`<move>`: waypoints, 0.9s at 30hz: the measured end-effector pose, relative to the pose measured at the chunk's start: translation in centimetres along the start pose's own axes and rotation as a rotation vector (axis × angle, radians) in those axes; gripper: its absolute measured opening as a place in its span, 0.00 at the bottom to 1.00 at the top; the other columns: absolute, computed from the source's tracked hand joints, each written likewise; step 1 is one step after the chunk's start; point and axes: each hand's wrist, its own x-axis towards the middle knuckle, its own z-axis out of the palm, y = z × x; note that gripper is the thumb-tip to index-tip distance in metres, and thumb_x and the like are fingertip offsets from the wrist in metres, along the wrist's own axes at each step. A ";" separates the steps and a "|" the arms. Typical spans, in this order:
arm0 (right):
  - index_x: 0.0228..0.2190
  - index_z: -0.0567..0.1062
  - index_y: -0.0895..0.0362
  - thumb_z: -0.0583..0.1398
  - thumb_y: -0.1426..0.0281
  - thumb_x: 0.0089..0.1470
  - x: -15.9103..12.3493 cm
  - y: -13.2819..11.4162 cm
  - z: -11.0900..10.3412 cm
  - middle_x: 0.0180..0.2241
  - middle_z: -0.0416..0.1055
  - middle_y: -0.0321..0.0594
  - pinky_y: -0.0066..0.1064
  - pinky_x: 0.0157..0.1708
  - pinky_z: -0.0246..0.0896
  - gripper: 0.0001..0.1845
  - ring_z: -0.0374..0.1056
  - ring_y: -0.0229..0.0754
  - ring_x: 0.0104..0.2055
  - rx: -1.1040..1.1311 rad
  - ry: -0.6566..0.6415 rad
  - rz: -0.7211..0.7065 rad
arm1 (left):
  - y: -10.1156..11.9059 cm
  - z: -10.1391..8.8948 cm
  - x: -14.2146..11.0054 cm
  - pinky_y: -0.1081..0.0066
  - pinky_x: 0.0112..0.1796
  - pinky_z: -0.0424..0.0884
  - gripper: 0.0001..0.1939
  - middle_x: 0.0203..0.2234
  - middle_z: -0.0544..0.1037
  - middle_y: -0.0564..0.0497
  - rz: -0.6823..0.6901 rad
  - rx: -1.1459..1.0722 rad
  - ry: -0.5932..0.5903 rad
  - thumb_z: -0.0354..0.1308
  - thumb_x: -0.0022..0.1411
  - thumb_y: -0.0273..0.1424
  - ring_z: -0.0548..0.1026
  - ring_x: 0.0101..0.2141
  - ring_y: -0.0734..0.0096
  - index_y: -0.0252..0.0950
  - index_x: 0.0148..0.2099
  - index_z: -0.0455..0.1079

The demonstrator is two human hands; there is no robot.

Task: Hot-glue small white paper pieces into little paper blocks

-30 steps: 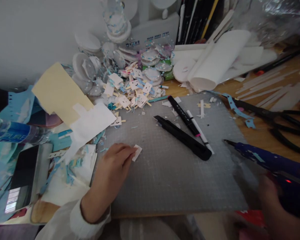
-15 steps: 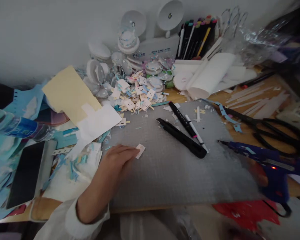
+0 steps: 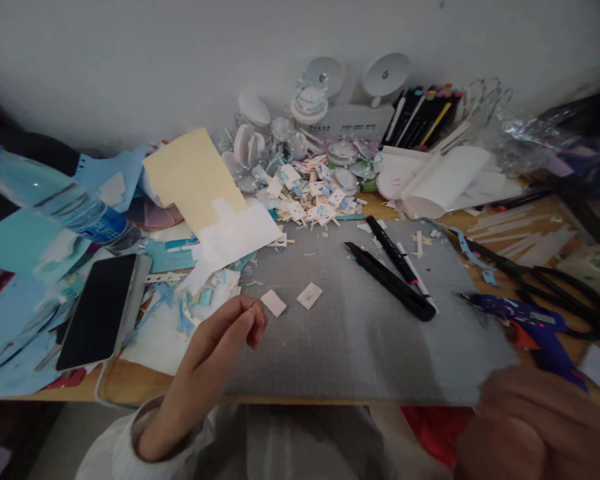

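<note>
My left hand (image 3: 233, 337) is over the left part of the grey cutting mat (image 3: 340, 360), thumb and fingers curled together; what they hold, if anything, is hidden. Just beyond its fingertips lies a small white paper rectangle (image 3: 274, 303). A second small paper piece (image 3: 310, 295) lies to its right, with a faint brownish smear on top. My right hand (image 3: 535, 423) is smeared by motion at the lower right, in front of the blue glue gun (image 3: 525, 313), whose small red light shows. A black utility knife (image 3: 390, 283) and a black marker (image 3: 393, 250) lie on the mat.
Behind the mat is a heap of small paper faces (image 3: 315, 200). Paper scraps, a phone (image 3: 97, 310) and a water bottle (image 3: 70, 203) crowd the left. To the right are black scissors (image 3: 550, 280), a white roll (image 3: 447, 180) and a marker set (image 3: 423, 120).
The view has swung left. My left hand has drawn back from a paper piece and curled its fingers; two pieces now show. My right hand has come into clear view at the lower right.
</note>
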 end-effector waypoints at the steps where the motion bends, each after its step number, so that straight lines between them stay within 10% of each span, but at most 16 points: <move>1: 0.27 0.66 0.52 0.52 0.71 0.60 1.3 -0.3 0.9 0.26 0.63 0.39 0.37 0.28 0.57 0.09 0.61 0.43 0.28 0.007 0.018 -0.038 | -0.2 -0.1 -0.4 0.74 0.28 0.60 0.16 0.22 0.64 0.57 0.008 -0.073 -0.012 0.44 0.71 0.34 0.62 0.26 0.74 0.38 0.29 0.61; 3: 0.33 0.67 0.54 0.54 0.76 0.58 4.3 -0.5 2.8 0.31 0.65 0.42 0.37 0.32 0.59 0.05 0.62 0.43 0.33 0.054 0.014 -0.174 | -0.7 -0.3 -1.0 0.73 0.27 0.58 0.18 0.21 0.60 0.57 0.035 -0.164 -0.030 0.43 0.71 0.35 0.60 0.24 0.74 0.38 0.27 0.58; 8: 0.46 0.70 0.55 0.61 0.72 0.57 10.5 0.9 7.9 0.46 0.64 0.46 0.41 0.49 0.62 0.14 0.63 0.48 0.49 0.187 -0.533 -0.310 | -1.3 -1.3 -1.8 0.71 0.25 0.54 0.22 0.19 0.58 0.57 0.028 -0.154 -0.030 0.48 0.69 0.40 0.56 0.23 0.75 0.37 0.23 0.56; 12: 0.47 0.71 0.53 0.61 0.71 0.58 11.5 0.4 10.2 0.47 0.64 0.44 0.38 0.51 0.60 0.14 0.62 0.44 0.50 0.454 -0.574 -0.240 | -1.0 -1.4 -1.9 0.73 0.25 0.55 0.20 0.19 0.64 0.57 -0.019 -0.254 -0.012 0.53 0.67 0.41 0.60 0.23 0.76 0.36 0.24 0.64; 20: 0.32 0.71 0.55 0.64 0.69 0.56 10.8 -5.2 8.1 0.30 0.66 0.34 0.28 0.33 0.59 0.05 0.61 0.36 0.33 1.065 -0.479 0.025 | 0.4 1.9 0.1 0.76 0.22 0.55 0.18 0.14 0.64 0.58 -0.064 -0.187 -0.094 0.58 0.62 0.36 0.60 0.19 0.78 0.36 0.22 0.68; 27: 0.28 0.67 0.57 0.60 0.64 0.61 11.6 -4.1 7.5 0.27 0.62 0.32 0.26 0.29 0.54 0.12 0.58 0.33 0.29 1.087 -0.730 0.221 | 1.3 2.2 1.2 0.76 0.22 0.59 0.13 0.15 0.70 0.56 0.106 0.108 -0.069 0.60 0.60 0.30 0.64 0.19 0.77 0.37 0.22 0.71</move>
